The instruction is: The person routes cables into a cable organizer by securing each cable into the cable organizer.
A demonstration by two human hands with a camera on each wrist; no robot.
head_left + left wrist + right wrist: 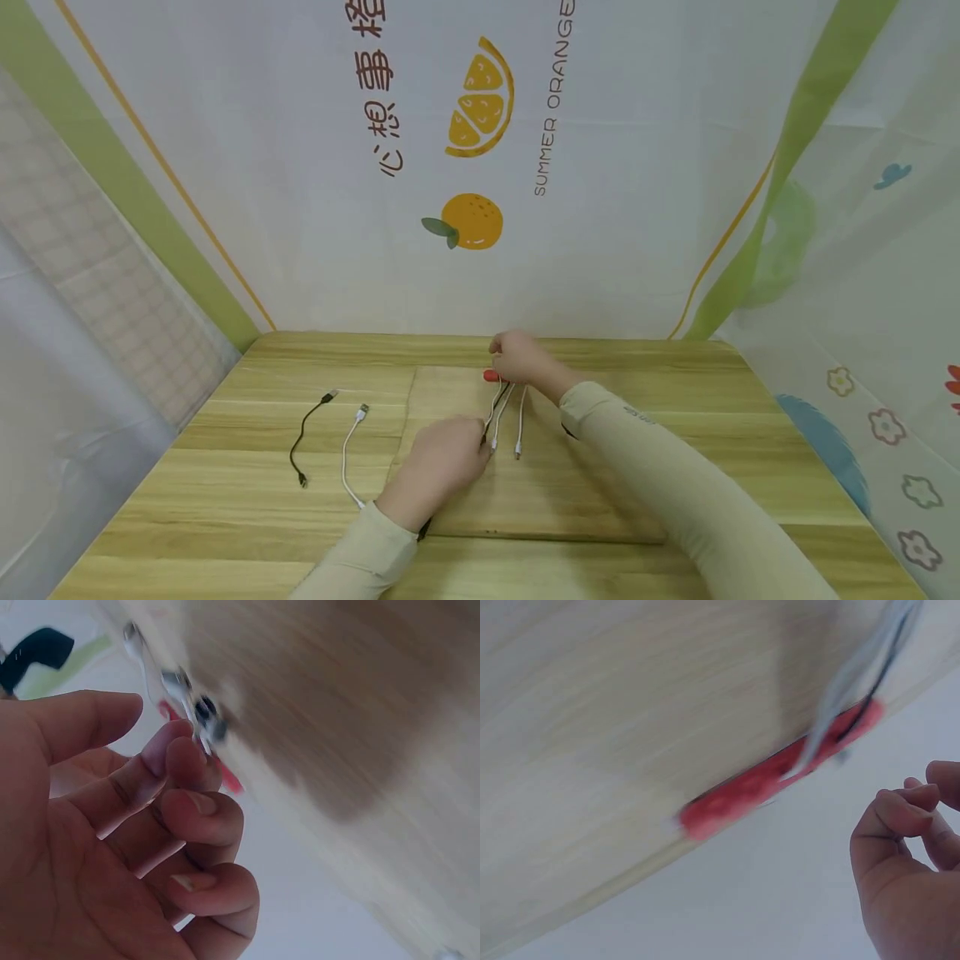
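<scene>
On a thin wooden board, several white cables [519,425] and a black cable lie bunched, their plugs [177,682] toward the near side. My left hand [446,454] is beside the bunch; in the left wrist view its fingers are loosely curled, the thumb apart from the index finger, close to the cables. A red strip [735,796] lies under the bunch at the board's far edge; its material is unclear. My right hand [525,362] hovers by that strip, fingers bent, with a gap between them and the strip in the right wrist view. Nothing shows in its fingers.
A short black cable [300,433] and a white cable [345,454] lie apart on the wooden table [225,508], left of the board [570,500]. A white curtain with orange prints [480,221] hangs behind the table's far edge.
</scene>
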